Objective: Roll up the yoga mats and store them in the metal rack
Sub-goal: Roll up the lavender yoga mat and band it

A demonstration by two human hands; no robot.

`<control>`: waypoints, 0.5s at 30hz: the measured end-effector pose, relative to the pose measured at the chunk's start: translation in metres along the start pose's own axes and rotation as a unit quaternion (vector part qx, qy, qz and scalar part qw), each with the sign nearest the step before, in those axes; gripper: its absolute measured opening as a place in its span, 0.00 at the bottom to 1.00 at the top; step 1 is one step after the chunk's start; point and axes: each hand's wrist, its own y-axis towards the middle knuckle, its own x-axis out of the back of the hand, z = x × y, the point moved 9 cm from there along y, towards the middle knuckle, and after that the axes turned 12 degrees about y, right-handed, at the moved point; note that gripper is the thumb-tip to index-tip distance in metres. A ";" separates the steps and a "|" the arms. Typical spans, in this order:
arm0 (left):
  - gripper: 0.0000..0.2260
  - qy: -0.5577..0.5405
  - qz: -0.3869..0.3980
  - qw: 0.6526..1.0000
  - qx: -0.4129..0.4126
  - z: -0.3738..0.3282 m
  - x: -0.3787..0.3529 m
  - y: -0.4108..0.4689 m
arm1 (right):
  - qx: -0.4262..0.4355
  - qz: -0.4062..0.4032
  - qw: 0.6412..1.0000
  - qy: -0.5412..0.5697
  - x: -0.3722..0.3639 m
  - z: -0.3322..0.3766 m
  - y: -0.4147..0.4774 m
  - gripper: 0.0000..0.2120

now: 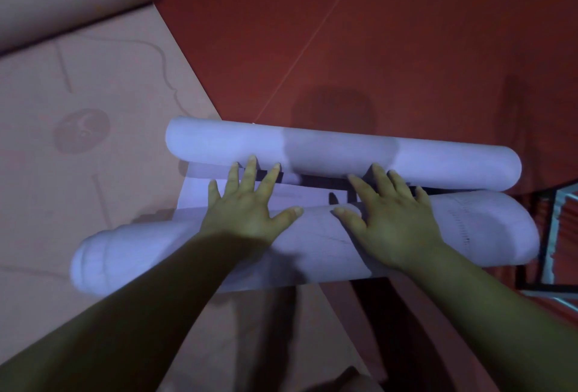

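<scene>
While left hand (250, 213) and right hand (397, 223) press flat, fingers spread, on the mat (140, 254) at the pink mat's (78, 141) right edge, uneven pressure could telescope its left end.

Both bare forearms reach forward from the lower corners and draw toward each other. The left grip (250, 210) lies palm down, its fingers (250, 169) straight and spread. The right grip (397, 219) lies likewise flat, fingers splayed and pointing ahead. The two thumbs point inward at each other, near but apart.
</scene>
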 end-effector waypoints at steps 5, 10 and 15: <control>0.39 0.017 -0.080 0.997 -0.015 -0.001 0.018 -0.004 | 0.003 0.004 1.000 0.027 0.005 0.001 0.017 0.39; 0.45 0.094 -0.137 0.978 -0.123 -0.025 0.010 -0.036 | -0.007 0.027 0.999 0.029 0.005 0.000 0.031 0.39; 0.52 0.084 -0.043 0.989 -0.110 -0.016 0.005 -0.014 | 0.003 0.045 0.998 0.041 0.006 0.000 0.039 0.44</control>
